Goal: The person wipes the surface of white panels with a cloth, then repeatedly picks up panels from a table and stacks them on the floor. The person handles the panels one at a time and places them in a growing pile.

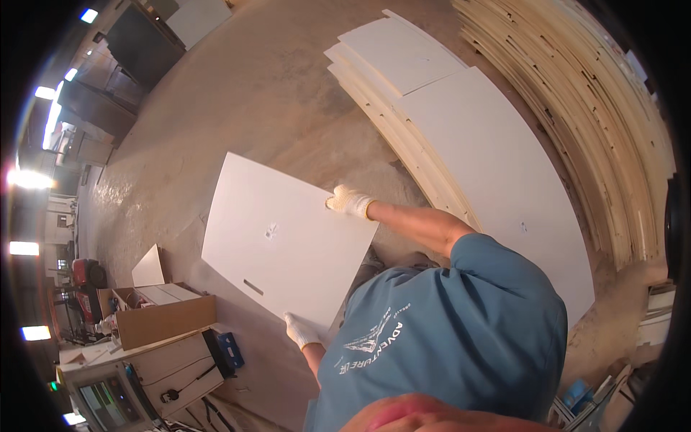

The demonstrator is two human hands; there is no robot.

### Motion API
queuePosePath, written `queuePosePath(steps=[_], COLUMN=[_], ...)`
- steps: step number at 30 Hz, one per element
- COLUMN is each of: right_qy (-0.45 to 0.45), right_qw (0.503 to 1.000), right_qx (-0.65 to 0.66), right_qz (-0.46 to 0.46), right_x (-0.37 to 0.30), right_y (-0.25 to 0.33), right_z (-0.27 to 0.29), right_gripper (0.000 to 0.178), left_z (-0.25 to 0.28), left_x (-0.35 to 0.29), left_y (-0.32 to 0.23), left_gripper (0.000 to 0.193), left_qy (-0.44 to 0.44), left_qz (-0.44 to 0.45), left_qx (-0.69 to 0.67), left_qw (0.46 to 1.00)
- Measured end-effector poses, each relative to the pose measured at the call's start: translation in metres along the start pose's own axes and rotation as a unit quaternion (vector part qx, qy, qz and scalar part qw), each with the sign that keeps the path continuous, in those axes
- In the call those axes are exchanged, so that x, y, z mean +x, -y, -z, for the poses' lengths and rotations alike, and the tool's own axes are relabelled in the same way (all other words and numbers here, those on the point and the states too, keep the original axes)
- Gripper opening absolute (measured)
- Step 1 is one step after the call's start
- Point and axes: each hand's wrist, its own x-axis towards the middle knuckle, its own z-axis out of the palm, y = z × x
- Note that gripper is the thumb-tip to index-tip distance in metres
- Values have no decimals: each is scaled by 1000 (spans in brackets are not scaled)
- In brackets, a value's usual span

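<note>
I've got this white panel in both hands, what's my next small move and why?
Probably swing the white panel toward the workbench at lower left: left hand and right hand grip opposite edges, it hangs clear above the concrete floor, and your torso faces away from the panel stack.

Held over the floor between both hands: a panel, left hand at its near edge, right hand at its far right edge. To the right, a stack of boards; further right, a taller pile of sheets. Lower left, a machine with a box beside it.
</note>
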Motion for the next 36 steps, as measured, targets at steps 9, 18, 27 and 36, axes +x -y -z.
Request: queuePosePath(steps=[9,18,27,36], right_qy=[-202,-400,-514,-532], right_qw=[951,817,676,553], right_qx=[86,287,331,367], right_qz=[-217,-300,-410,-526], right_x=[172,383,569,656], right_y=[-73,-169,-220,-218], right_z=[144,269,338,375], right_gripper=[57,54,56,64], left_z=[-345,-869,-1317,-1489], left_x=[179,281,292,361], left_y=[-205,-343,-348,-260], left_gripper=[44,51,70,72], left_qy=[174,350,495,552], left_qz=[-91,-248,-371,-372], left_qx=[190,453,571,647], left_qw=[962,782,540,372])
